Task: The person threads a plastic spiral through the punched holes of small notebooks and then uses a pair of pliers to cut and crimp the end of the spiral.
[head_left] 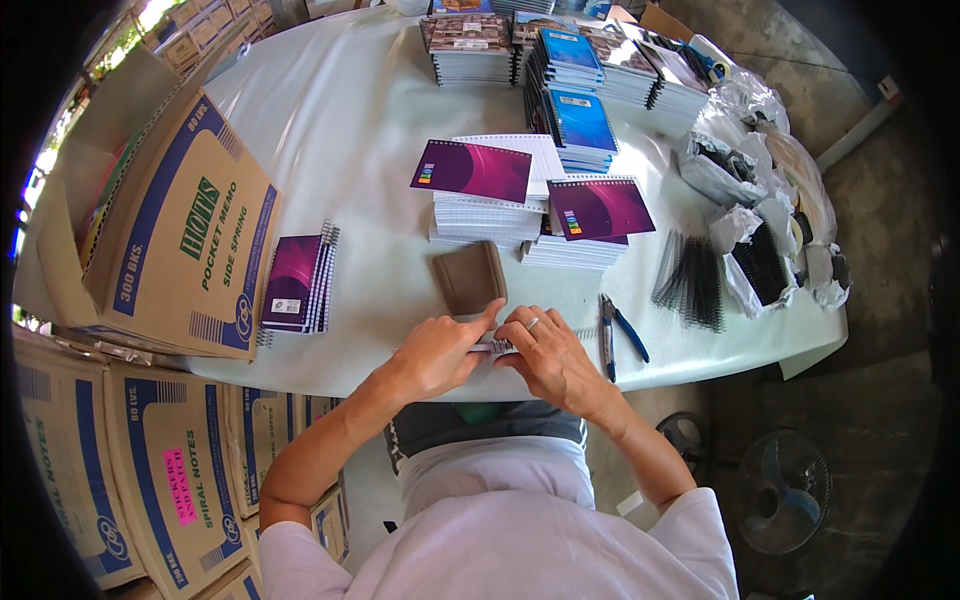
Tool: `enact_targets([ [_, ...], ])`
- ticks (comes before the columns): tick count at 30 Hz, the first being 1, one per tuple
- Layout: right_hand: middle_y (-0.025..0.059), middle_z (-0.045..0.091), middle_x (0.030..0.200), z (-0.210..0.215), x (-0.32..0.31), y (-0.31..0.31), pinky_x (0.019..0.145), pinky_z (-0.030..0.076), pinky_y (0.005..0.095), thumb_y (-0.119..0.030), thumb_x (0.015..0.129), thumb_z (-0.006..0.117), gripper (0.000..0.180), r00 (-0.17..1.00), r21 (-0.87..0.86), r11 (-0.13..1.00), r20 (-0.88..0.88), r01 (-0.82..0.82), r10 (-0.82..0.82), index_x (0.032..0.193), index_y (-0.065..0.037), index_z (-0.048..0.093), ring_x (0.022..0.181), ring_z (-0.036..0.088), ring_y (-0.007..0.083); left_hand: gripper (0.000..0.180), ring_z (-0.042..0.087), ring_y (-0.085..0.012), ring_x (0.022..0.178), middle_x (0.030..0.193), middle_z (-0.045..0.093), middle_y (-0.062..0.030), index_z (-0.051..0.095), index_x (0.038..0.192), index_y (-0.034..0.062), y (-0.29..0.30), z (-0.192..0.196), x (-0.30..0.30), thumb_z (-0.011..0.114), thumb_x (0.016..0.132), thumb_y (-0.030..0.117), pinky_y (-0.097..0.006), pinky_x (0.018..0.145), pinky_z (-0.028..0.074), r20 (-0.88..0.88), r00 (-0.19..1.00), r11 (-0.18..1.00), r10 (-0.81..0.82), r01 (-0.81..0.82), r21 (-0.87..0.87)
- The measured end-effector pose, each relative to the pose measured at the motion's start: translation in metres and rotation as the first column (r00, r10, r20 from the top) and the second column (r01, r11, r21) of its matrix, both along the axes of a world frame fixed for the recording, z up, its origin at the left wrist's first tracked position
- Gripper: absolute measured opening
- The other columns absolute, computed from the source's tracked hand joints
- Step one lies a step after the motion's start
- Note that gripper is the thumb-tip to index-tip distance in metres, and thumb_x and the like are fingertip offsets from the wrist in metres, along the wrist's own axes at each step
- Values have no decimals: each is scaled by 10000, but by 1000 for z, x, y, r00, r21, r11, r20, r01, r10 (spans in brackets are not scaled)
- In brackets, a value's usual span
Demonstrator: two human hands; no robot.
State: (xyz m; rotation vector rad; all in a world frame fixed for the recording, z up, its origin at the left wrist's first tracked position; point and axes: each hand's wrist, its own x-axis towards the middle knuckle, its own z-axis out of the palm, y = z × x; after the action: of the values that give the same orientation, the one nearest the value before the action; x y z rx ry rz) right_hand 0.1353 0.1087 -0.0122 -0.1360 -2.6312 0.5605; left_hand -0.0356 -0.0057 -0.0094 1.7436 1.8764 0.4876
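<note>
Hands met at the near table edge (330,130): left hand (437,352) and right hand (549,352) both pinched a small notebook block with its wire spiral (497,346), fingers narrow. Finished purple spiral notebooks (298,283) sat stacked to my left. Unbound page stacks with purple covers (478,200) remained ahead, black wire coils (690,283) and blue-handled pliers (617,333) to my right. Judged progress: early, plenty left.

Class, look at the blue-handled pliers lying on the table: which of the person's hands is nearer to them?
Right. The right hand lies just left of the blue-handled pliers, almost beside them. The left hand sits farther left, beyond the right hand.
</note>
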Motion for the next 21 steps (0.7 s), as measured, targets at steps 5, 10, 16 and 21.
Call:
enact_targets([
  [5, 70, 581, 929, -11, 3, -7, 732, 417, 370, -83, 802, 733, 229, 998, 31, 998, -44, 51, -50, 1007, -36, 642, 846, 568, 259, 568, 643, -380, 1025, 1102, 676, -202, 423, 1464, 85, -10, 6, -1, 600, 942, 222, -465, 916, 493, -72, 997, 999, 20, -17, 41],
  [10, 71, 589, 910, -17, 3, -17, 702, 423, 374, -67, 807, 731, 218, 987, -7, 992, -100, 124, -124, 999, -28, 636, 807, 571, 262, 483, 582, -363, 1196, 1231, 635, -220, 495, 1425, 126, -12, 19, 8, 548, 984, 315, -522, 1060, 401, -140, 985, 994, 101, -107, -36],
  [16, 97, 597, 931, -19, 7, -24, 717, 442, 382, -59, 816, 721, 224, 984, 17, 988, -93, 154, -152, 1021, -14, 642, 843, 586, 279, 489, 634, -349, 1082, 1162, 668, -163, 503, 1424, 170, -18, 12, 16, 557, 974, 353, -510, 943, 487, -188, 973, 991, 134, -128, 42],
  [21, 161, 624, 1151, 1, 9, 31, 935, 485, 426, -68, 835, 712, 307, 979, -534, 832, 33, -151, 199, 1121, 10, 633, 1098, 601, 360, 527, 681, -279, 1001, 1158, 678, -49, 463, 1435, 266, -31, 6, 9, 579, 948, 433, -438, 708, 590, -198, 980, 993, 20, 4, 122],
])
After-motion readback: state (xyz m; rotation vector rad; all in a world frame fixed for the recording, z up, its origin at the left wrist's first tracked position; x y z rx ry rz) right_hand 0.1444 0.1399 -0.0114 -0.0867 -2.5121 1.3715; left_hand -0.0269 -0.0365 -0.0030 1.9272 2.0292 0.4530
